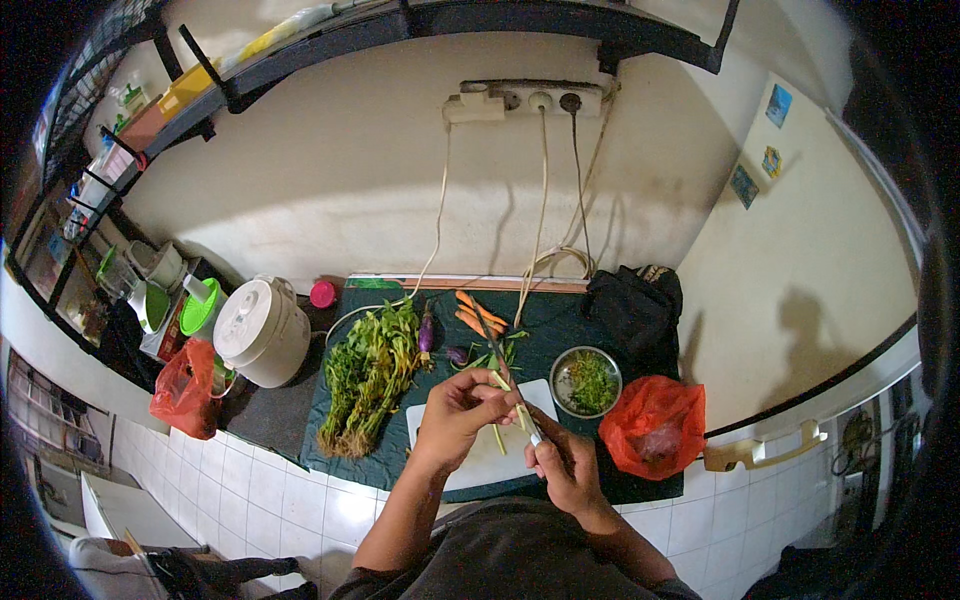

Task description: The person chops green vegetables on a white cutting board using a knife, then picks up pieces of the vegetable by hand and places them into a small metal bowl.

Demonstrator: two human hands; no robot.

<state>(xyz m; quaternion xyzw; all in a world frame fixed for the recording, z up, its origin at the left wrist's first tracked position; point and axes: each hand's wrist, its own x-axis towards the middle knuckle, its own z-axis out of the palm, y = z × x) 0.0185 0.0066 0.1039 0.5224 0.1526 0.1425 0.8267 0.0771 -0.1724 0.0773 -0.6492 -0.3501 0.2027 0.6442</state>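
Above a white cutting board (480, 471), my left hand (466, 416) pinches pale green vegetable stalk pieces (501, 381). My right hand (564, 459) grips a kitchen knife (498, 352) by its light handle, the blade pointing up and away across the stalk. A thin green stalk (499, 439) lies on the board. Behind the hands are several carrots (480, 313), and some green leaves (513, 351) lie near them. To the left are purple eggplants (426, 334) and bundled leafy greens with roots (371, 375). A metal bowl (586, 382) to the right holds chopped greens.
A red plastic bag (652, 427) and a dark cloth bundle (637, 300) lie at the right. A white rice cooker (262, 331) and another red bag (186, 390) stand left. Cables (541, 217) hang from wall sockets onto the table. A black shelf (450, 21) runs overhead.
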